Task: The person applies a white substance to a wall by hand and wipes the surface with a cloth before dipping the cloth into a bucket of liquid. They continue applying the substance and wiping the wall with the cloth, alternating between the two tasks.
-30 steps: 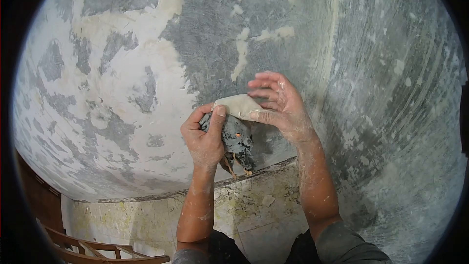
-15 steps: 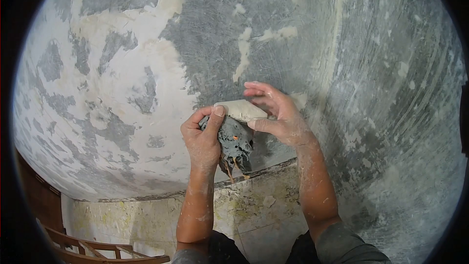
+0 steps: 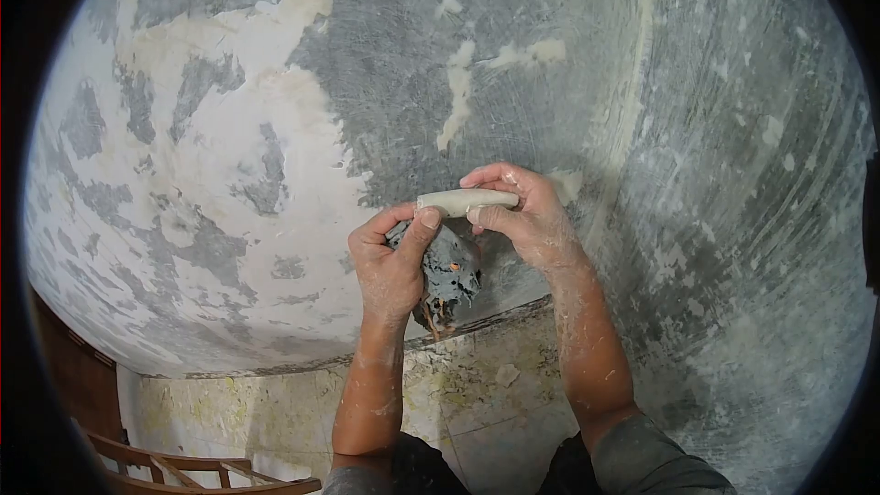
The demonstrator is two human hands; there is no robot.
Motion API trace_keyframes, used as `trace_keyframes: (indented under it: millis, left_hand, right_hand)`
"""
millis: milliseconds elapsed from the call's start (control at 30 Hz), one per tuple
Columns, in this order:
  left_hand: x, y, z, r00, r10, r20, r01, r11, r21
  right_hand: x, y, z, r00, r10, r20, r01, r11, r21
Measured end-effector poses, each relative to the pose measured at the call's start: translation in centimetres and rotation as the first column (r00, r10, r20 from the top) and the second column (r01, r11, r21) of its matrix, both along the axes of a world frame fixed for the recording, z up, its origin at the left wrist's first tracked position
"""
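Note:
A pale, off-white strip [image 3: 467, 202], rounded like a roll, is held level between both hands near the middle of the view. My left hand [image 3: 392, 257] pinches its left end between thumb and fingers. At the right end, my right hand [image 3: 524, 218] grips it with the thumb below and fingers above. Just under the strip, beside my left fingers, is a rough grey lump [image 3: 451, 266] with dark gaps, a small orange spot and thin brownish strands hanging at its bottom. How the lump is supported is hidden. White residue covers both hands and forearms.
A grey wall [image 3: 394, 82] with patches of white plaster [image 3: 284, 110] fills most of the view. Below it lies a stained, tiled floor [image 3: 495, 431]. A wooden ladder-like frame [image 3: 192, 477] is at the lower left, near a brown door-like panel [image 3: 78, 376].
The strip now looks narrower and more rounded. My right fingers have come down onto it from a spread pose. My left hand and the grey lump have shifted slightly right.

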State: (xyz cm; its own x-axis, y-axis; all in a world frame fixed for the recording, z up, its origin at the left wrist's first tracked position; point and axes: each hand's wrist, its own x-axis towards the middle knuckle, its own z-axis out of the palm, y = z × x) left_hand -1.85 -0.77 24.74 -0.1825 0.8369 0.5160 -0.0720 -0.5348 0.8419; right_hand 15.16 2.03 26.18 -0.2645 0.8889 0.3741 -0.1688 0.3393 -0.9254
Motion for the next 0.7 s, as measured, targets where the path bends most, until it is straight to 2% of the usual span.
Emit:
trace_keyframes:
  millis: [100, 233, 300, 400, 500, 533, 600, 700]
  left_hand:
    - [-0.1, 0.2, -0.3, 0.997, 0.001, -0.08, 0.0, 1.0, 0.013]
    - [-0.2, 0.4, -0.3, 0.998, 0.018, -0.065, -0.017, 1.0, 0.014]
    - [-0.5, 0.7, -0.5, 1.0, 0.003, 0.012, -0.002, 0.999, -0.042]
    - [-1.1, 1.0, -0.7, 1.0, 0.019, -0.005, -0.019, 0.998, -0.063]
    - [-1.7, 1.4, -0.8, 0.998, 0.02, -0.057, -0.024, 0.997, -0.076]
    - [-1.8, 1.4, -0.8, 0.998, 0.026, -0.055, -0.03, 0.997, -0.074]
    - [-1.9, 1.3, -0.5, 1.0, -0.002, -0.019, 0.001, 0.996, -0.094]
    - [-2.0, 1.7, -0.7, 0.999, 0.013, -0.034, -0.015, 0.999, -0.048]
  right_hand:
    - [0.0, 0.6, -0.5, 1.0, -0.002, -0.027, 0.002, 1.0, 0.008]
    - [-0.1, 1.0, -0.9, 1.0, -0.004, -0.003, 0.004, 1.0, -0.007]
    - [-0.2, 1.3, -1.1, 1.0, 0.022, -0.004, -0.023, 0.999, -0.025]
    - [-0.3, 1.6, -1.4, 0.998, 0.0, -0.057, 0.001, 1.0, 0.009]
    - [0.2, 2.1, -1.7, 0.983, -0.037, -0.182, 0.067, 0.985, 0.162]
    - [0.5, 2.2, -1.8, 0.983, -0.03, -0.18, 0.06, 0.985, 0.164]
    - [1.0, 2.6, -2.0, 0.986, -0.015, -0.166, 0.064, 0.954, 0.292]
    - [1.5, 2.5, -1.7, 0.995, -0.057, -0.086, 0.079, 0.955, 0.285]
